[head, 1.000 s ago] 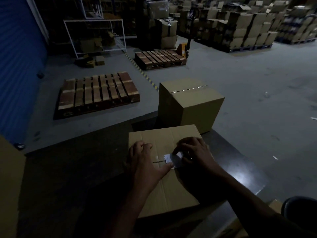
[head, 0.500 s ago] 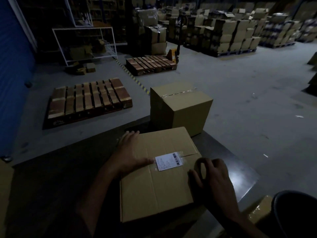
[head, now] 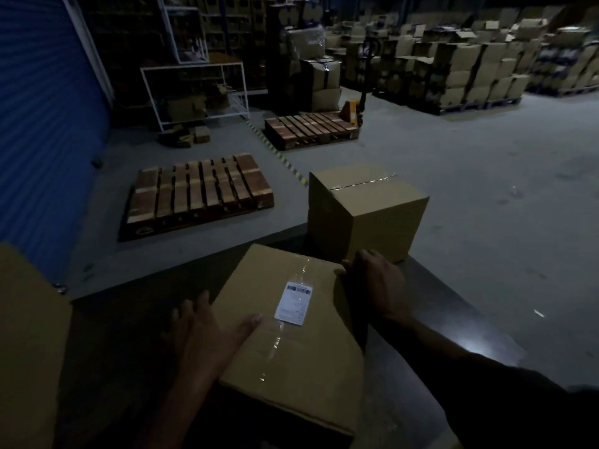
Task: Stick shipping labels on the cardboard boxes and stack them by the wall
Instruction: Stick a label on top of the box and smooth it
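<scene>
A dim warehouse floor stretches ahead, with a blue roller door on the left and stacked cartons on pallets along the far side. Two bare wooden pallets lie on the floor: the nearer pallet beside the door, and the farther pallet with a yellow pallet jack at its right end. A white metal frame stands behind them.

A dark bench fills the foreground. At its far edge stands a sealed upright box, with clear tape along its top seam. Just in front of it, and near the person, lies the labelled box, turned at an angle to the bench edge and taped along its seam. A white shipping label is stuck on its top face, over the tape line. At the left edge of the view, part of another cardboard surface shows.

Both hands hold the labelled box. The left hand presses against its left side, fingers spread and the thumb lying on the top face. The right hand grips the far right corner, fingers curled over the edge.
</scene>
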Tool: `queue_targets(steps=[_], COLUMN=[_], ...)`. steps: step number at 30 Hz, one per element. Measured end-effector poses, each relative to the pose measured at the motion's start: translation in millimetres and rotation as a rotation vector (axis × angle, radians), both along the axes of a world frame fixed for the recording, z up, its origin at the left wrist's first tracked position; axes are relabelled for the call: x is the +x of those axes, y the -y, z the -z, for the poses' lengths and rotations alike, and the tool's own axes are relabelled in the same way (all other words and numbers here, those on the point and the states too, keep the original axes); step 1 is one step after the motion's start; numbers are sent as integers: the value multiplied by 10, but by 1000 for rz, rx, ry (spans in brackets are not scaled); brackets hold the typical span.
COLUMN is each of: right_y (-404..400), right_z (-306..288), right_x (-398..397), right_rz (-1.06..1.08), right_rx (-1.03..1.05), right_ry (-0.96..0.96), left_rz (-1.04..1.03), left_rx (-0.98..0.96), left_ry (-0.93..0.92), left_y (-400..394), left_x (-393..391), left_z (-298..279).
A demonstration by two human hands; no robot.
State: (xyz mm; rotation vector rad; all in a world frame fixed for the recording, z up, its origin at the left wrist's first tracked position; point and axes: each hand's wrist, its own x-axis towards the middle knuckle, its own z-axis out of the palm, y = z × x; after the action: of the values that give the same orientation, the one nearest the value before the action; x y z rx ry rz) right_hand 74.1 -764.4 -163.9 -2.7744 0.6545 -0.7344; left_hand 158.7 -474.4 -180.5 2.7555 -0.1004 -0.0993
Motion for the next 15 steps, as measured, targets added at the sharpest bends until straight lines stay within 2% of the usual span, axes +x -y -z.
queue_targets(steps=[3, 6, 8, 10, 12, 15], right_y=[-108, -275, -310, -262, -188, -115], right_z=[-19, 34, 90, 86, 79, 169], right_x=[151, 268, 278, 220, 123, 57], right_rz=[-125, -281, -330, -374, -416, -452], right_rx=[-15, 83, 139, 290, 386, 243], right_ry=[-40, -64, -8, 34, -2, -109], left_rz=[24, 69, 70, 73, 107, 169], left_rx=[-73, -103, -178, -237, -249, -291], left_ry=[-87, -168, -133, -44, 33, 68], left_y=[-15, 44, 64, 87, 171, 420], left_x=[-224, -447, -508, -488, -437, -378], left_z=[98, 55, -7, -60, -127, -198])
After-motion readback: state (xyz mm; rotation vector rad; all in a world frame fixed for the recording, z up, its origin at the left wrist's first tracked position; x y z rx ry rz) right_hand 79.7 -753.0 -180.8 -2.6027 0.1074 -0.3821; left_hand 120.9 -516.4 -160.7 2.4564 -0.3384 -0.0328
